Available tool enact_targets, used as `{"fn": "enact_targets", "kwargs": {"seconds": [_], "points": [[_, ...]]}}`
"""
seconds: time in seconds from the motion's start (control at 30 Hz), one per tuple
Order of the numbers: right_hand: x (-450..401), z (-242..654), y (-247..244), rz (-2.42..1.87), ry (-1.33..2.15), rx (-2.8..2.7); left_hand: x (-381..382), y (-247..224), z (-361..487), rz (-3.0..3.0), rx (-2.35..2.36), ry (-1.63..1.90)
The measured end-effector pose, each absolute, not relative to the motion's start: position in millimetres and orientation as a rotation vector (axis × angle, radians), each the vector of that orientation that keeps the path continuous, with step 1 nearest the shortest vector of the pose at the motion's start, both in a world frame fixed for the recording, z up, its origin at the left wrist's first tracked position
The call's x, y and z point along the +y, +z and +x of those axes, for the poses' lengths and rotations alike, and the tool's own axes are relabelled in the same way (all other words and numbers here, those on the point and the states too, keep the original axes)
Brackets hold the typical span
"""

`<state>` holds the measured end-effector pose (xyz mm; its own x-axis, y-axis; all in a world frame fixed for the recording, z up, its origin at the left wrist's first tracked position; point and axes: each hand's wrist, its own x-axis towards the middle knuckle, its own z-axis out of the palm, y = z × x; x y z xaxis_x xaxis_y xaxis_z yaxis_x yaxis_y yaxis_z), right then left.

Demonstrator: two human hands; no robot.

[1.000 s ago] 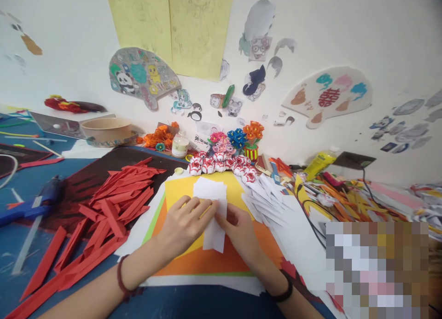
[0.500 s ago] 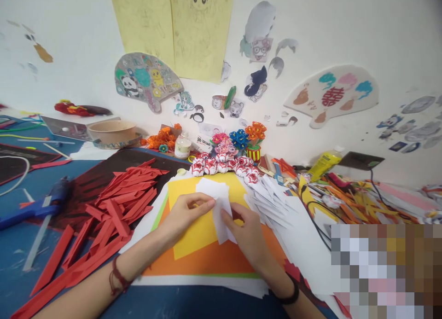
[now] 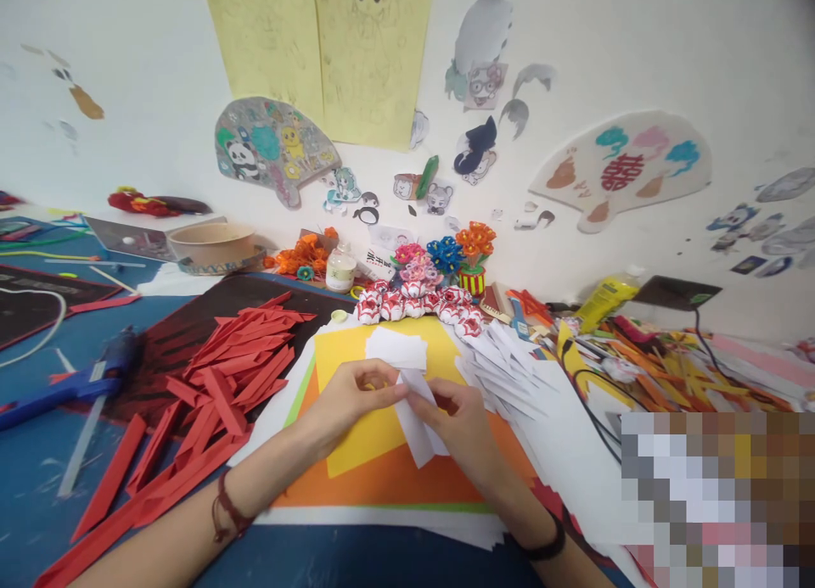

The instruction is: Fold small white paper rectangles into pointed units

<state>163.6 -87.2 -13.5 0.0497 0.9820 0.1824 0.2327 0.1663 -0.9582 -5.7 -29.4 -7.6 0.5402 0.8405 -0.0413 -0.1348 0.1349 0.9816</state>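
A white paper strip (image 3: 417, 435) is pinched between my two hands, with a fold showing near its upper end. My left hand (image 3: 356, 401) closes thumb and finger on its upper left corner. On the right side, my right hand (image 3: 462, 422) grips the same strip, its curled fingers partly hidden behind the paper. Just beyond lies a small stack of white paper pieces (image 3: 396, 348). Under the hands are a yellow sheet (image 3: 356, 439) and an orange sheet (image 3: 382, 484), layered over other paper.
Folded red paper strips (image 3: 220, 401) pile up at left, beside a blue glue gun (image 3: 82, 384). White folded strips (image 3: 503, 367) lie at right. Red-and-white paper flowers (image 3: 413, 304) line the back near a bottle (image 3: 340, 270). A black cable (image 3: 589, 410) runs at right.
The strip and both hands have shifted slightly toward me and to the right. The strip's upper part now shows a fold, and the white stack behind it is more exposed.
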Motion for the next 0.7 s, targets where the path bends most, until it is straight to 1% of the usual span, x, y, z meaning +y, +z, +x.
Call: {"fn": "enact_targets", "kwargs": {"seconds": [0.3,0.7], "points": [[-89.2,164.3,-11.0,-1.230,1.011,-1.399,-31.8,-4.6,-6.7,1.165,0.684,0.760],[-86.1,166.7,-9.9,-1.259,0.934,-1.420,-28.8,-10.2,-6.7,1.306,0.736,0.776]]}}
